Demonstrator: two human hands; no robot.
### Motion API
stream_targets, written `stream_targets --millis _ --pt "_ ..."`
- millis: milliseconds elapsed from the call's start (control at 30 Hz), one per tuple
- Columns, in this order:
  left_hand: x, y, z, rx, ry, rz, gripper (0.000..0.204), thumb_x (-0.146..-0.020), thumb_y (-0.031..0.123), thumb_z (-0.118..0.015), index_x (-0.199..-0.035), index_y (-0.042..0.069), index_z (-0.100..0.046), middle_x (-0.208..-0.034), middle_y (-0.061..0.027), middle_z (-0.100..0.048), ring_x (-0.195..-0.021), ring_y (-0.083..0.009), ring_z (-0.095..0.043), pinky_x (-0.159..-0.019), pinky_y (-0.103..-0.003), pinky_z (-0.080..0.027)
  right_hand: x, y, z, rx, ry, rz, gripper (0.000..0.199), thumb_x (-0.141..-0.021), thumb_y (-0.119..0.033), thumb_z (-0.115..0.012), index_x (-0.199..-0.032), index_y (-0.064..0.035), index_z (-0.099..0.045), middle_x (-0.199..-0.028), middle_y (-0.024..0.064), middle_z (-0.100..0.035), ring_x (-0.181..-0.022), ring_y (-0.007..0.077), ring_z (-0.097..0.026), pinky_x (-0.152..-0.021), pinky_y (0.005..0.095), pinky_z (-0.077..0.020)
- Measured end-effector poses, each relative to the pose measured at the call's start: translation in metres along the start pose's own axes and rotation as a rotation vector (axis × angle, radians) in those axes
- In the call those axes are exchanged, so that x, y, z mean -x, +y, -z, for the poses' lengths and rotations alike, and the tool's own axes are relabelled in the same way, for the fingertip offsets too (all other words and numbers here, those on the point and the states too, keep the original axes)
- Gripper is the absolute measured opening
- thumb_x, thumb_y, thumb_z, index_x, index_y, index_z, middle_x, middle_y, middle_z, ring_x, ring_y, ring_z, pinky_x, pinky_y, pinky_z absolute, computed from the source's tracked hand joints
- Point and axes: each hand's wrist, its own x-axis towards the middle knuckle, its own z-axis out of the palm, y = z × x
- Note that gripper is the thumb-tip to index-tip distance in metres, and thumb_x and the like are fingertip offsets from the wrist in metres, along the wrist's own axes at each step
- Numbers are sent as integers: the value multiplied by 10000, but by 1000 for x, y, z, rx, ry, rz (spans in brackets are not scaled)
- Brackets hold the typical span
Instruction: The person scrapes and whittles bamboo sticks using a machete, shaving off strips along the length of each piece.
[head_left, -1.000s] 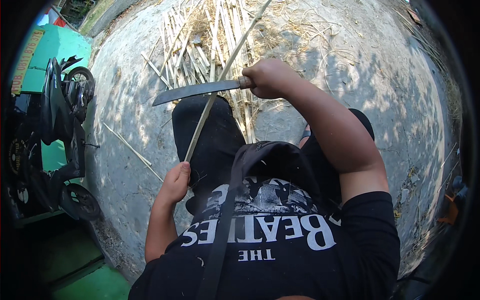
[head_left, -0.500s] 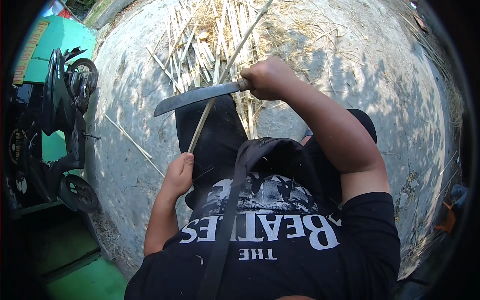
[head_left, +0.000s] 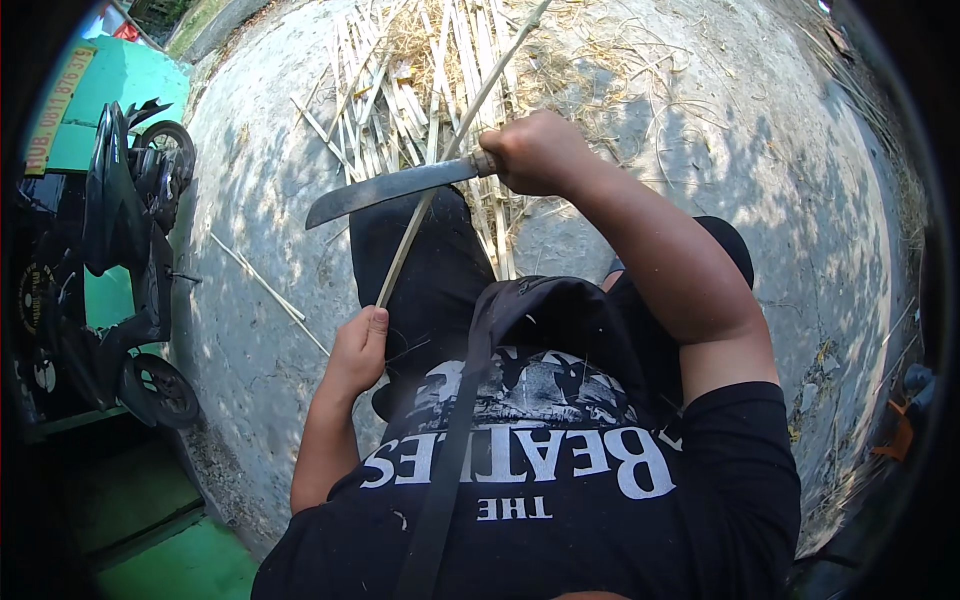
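My right hand (head_left: pixel 532 152) is closed round the wooden handle of a machete (head_left: pixel 390 190), whose broad blade points left. Under my left thumb and fingers is the lower end of a long, thin bamboo strip (head_left: pixel 405 252). From my left hand (head_left: pixel 357 350) the strip slants up and to the right, over my black-trousered leg (head_left: pixel 437 240), toward the far edge of the view. The blade lies across the strip at about its middle, close to the handle. Whether the edge bites into it cannot be made out.
Several split bamboo strips (head_left: pixel 385 115) lie piled on the concrete ground beyond my knees, among pale shavings (head_left: pixel 600 65). More thin strips (head_left: pixel 262 282) lie at left. A black motorbike (head_left: pixel 130 220) stands farther left beside a green wall. An orange object (head_left: pixel 893 432) is at far right.
Very little differs. The machete and my right hand have shifted slightly up along the strip, away from my body. My left hand keeps its hold in the same place.
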Motion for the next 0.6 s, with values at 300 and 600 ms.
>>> stream_targets --millis 300,600 --pt "1 6 0 -57 29 -50 485 -1107 378 -446 -831 -13 -523 -661 -182 -513 -602 -279 -517 -596 -423 -421 0 31 1 22 -22 -155 134 -897 -269 -643 -923 -150 -700 -858 98 -726 -820 320 -719 -731 472 -564" --pt "-1 0 -2 -48 4 -52 494 -1107 384 -444 -827 -18 -507 -669 -185 -503 -609 -279 -503 -601 -418 -412 -1 -15 0 72 67 191 101 -864 -271 -700 -888 -174 -716 -702 47 -704 -694 257 -728 -656 411 -551"
